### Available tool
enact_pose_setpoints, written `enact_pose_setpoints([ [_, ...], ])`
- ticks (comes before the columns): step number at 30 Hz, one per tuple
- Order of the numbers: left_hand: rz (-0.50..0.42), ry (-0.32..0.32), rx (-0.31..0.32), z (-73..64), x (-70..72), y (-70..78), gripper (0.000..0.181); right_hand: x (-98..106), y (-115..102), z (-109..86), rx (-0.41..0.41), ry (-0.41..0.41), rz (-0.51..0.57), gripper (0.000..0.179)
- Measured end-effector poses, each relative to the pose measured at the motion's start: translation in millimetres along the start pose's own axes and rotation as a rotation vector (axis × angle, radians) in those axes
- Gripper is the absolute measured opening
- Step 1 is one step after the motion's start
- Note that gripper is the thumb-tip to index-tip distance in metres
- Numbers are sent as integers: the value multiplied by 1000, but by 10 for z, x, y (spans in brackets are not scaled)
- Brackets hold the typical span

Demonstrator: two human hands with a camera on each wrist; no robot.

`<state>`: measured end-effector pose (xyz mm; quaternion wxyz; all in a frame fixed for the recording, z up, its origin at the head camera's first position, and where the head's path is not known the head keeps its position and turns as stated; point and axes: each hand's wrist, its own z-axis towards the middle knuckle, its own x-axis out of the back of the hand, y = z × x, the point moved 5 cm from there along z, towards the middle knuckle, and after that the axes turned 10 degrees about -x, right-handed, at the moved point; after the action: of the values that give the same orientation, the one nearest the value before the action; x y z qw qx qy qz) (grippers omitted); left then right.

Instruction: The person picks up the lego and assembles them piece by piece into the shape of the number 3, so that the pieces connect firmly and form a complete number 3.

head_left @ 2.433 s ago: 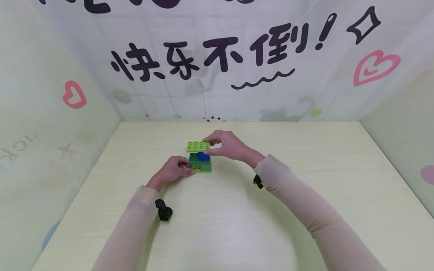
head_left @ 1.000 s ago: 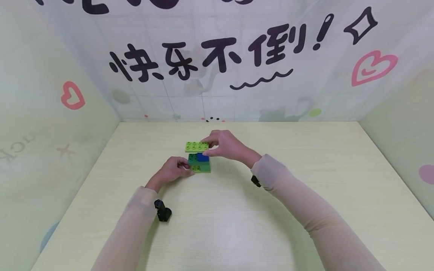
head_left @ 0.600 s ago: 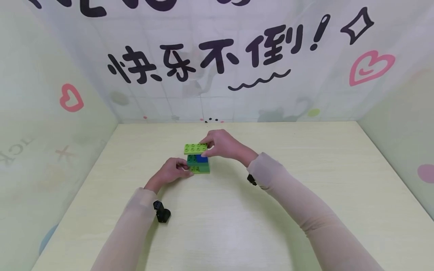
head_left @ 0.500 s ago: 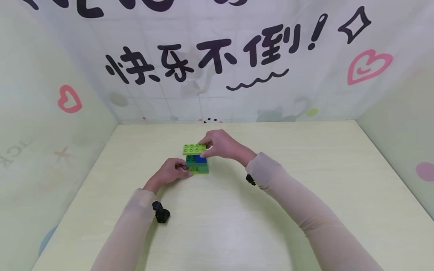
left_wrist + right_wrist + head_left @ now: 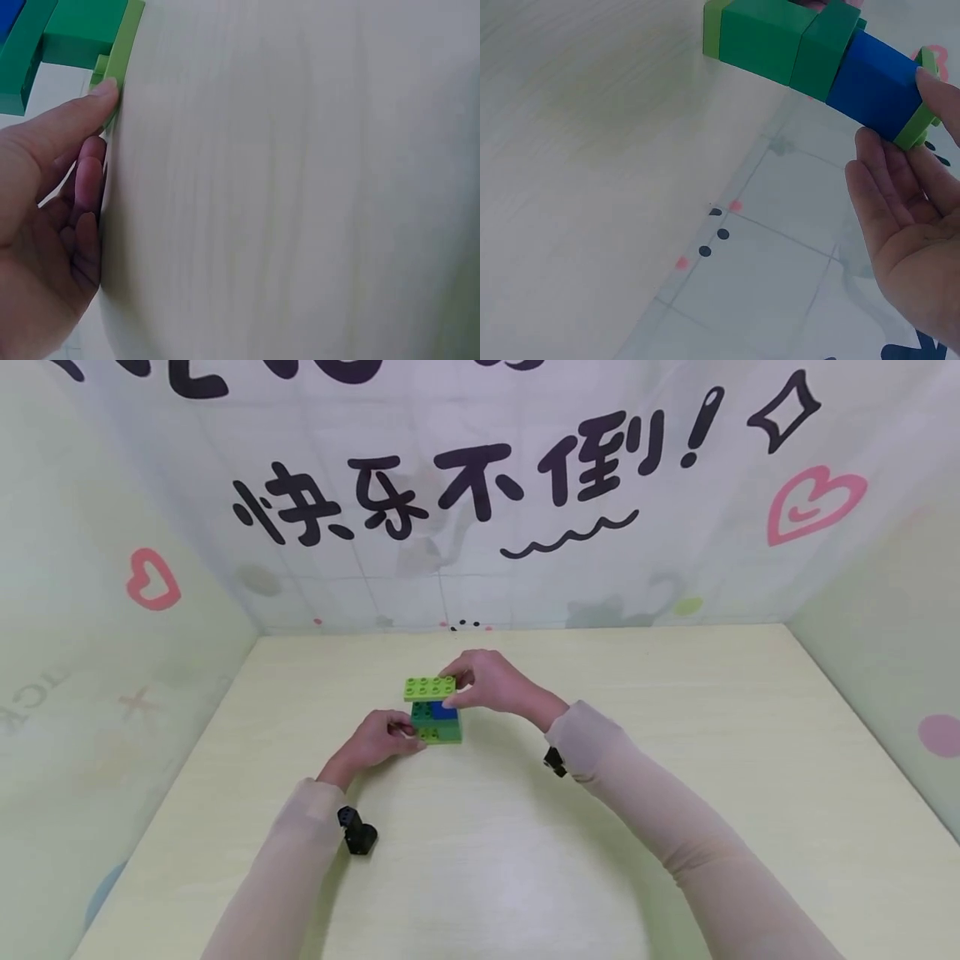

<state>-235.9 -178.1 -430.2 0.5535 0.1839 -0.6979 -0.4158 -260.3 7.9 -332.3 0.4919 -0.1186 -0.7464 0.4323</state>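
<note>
A stack of toy building bricks stands on the table in the head view. Its base is a lime plate (image 5: 126,45); above it come a green brick (image 5: 761,37), a second green brick (image 5: 821,60) and a blue brick (image 5: 874,86). The top lime plate (image 5: 429,688) lies against the blue brick, sticking out to the left. My right hand (image 5: 491,681) pinches that top plate at its right end, thumb in front and fingers behind. Low on the left side, my left hand (image 5: 375,739) holds the base plate, thumb on its near edge; its fingertips are partly hidden.
The pale wooden table (image 5: 480,860) meets a printed cloth backdrop (image 5: 480,585) at its back edge. Cloth walls rise on both sides. Black camera mounts (image 5: 358,833) hang from both wrists.
Compared with a second ago, the top lime plate has come down slightly with my right hand, closing the thin gap above the blue brick. My left hand keeps its hold; the view has shifted a little.
</note>
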Motion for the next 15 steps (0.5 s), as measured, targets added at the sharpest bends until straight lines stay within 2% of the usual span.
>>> enact_pose_setpoints([
  [10,2,-2,6,-15,-10,36,35,-5,36,10,-8,-5,71,44],
  [15,0,-11,-1,-17,-4,52,36,5,42,16,-3,-10,68,50],
])
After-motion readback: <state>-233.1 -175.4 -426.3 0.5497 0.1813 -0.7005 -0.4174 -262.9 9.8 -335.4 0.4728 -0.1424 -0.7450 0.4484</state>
